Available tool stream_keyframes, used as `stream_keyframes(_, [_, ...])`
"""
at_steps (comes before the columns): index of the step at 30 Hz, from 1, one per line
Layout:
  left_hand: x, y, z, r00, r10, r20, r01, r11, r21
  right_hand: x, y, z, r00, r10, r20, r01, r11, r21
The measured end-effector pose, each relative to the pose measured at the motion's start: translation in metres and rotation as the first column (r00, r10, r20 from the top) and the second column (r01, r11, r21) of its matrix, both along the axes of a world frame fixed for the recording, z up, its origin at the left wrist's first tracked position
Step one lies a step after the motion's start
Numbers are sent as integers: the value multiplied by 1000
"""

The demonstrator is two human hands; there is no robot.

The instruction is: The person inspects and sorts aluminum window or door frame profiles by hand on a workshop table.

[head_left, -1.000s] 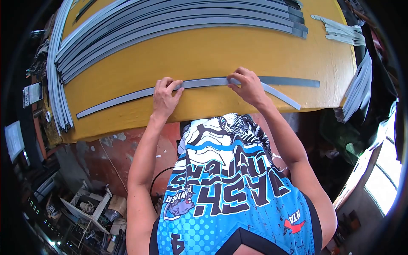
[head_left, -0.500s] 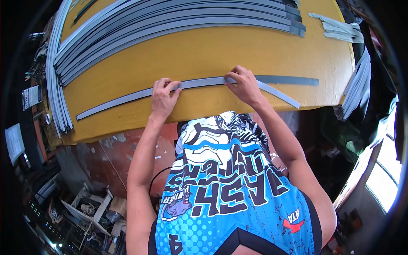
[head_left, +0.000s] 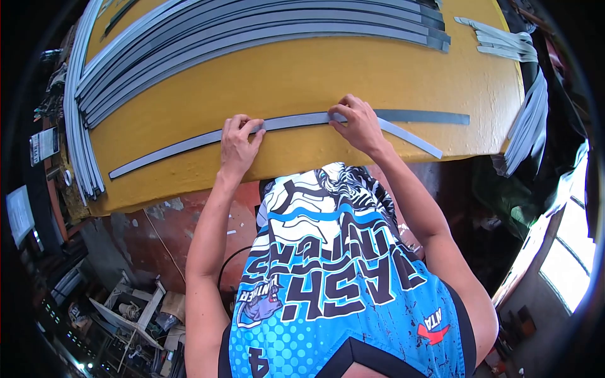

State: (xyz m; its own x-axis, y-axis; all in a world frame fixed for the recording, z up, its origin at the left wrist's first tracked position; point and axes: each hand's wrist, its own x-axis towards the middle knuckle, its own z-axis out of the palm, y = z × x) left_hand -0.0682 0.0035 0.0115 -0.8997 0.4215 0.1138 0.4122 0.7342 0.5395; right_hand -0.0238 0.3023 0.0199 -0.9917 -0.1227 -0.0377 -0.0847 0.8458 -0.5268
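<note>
A light grey strip [head_left: 293,121] lies along a darker strip [head_left: 428,116] near the front edge of the yellow table. To the right of my right hand the two part, the light one slanting down toward the table edge. My left hand [head_left: 239,142] pinches the layered strips left of the middle, thumb and fingers closed on them. Farther right, my right hand [head_left: 357,124] grips the same strips between thumb and fingers. Between my hands the light strip lies on top, with a thin dark edge showing.
Several grey strips [head_left: 252,34] lie in rows across the back of the yellow table [head_left: 296,75]. Bundles of pale strips hang over its left end [head_left: 79,126] and right corner [head_left: 529,120]. A wooden rack [head_left: 129,309] stands on the floor at lower left.
The whole view has shifted slightly. Both hands keep the same hold on the strips, with no clear movement along them.
</note>
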Motion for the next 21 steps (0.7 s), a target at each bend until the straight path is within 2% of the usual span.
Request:
stream_keyframes(9, [8, 27, -5, 999, 21, -29, -22, 999, -36, -2, 0, -3, 1000, -3, 5, 4, 1000, -10])
stream_keyframes(14, [17, 79, -13, 994, -45, -99, 52, 996, 70, -2, 0, -7, 1000, -8, -8, 8, 1000, -20])
stream_keyframes(20, [23, 124, -19, 989, -103, -102, 113, 989, 91, -1, 0, -7, 1000, -18, -13, 17, 999, -44])
stream_keyframes(21, [23, 124, -21, 992, -76, -97, 83, 993, 78, 1, 3, -7, 999, -12, -36, 9, 997, -74])
